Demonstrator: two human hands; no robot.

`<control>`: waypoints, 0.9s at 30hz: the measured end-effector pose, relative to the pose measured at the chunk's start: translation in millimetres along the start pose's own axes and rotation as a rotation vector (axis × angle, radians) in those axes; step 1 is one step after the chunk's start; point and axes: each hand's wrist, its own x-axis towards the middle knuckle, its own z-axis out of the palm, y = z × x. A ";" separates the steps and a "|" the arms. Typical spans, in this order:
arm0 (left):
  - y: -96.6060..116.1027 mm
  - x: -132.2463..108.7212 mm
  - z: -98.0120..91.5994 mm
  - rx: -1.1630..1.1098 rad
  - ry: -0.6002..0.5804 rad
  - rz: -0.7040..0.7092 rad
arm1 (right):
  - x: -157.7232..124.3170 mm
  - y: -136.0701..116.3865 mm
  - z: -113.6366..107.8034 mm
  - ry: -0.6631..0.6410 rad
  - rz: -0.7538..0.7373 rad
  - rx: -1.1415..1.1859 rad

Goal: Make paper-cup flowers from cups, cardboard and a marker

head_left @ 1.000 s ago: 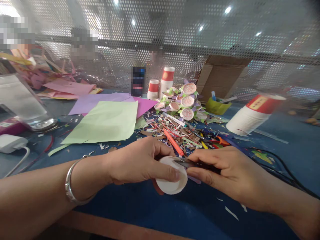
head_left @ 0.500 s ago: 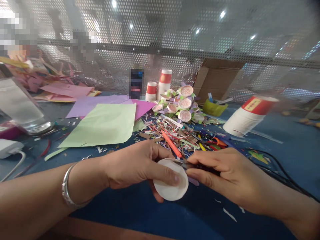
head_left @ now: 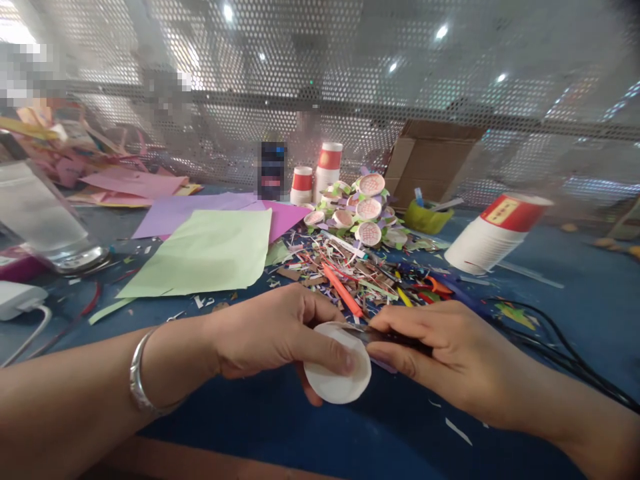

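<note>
Left hand [head_left: 270, 333]: nearly closed, with a white paper disc [head_left: 330, 387] being pinched between thumb on top and fingers beneath; a silver bracelet [head_left: 137, 377] is being worn at the wrist. Right hand [head_left: 450, 353]: closed, with a dark-handled cutting tool [head_left: 395, 339] being gripped between thumb and fingers, its metal end being held against the disc's upper right rim; whether its blades are parted cannot be told. White disc: being held above the front of the blue table [head_left: 400, 440], between the two hands, its face tilted upward. Beyond the hands: an orange stick [head_left: 343, 290], being surrounded by paper scraps [head_left: 315, 250]; green sheet [head_left: 210, 250], being laid over purple paper [head_left: 165, 213]; tilted cup stack [head_left: 493, 237], right.
</note>
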 end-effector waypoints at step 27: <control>-0.4 1.2 -7.0 -0.050 -0.183 0.009 | 0.4 0.3 -3.2 -0.087 0.098 0.110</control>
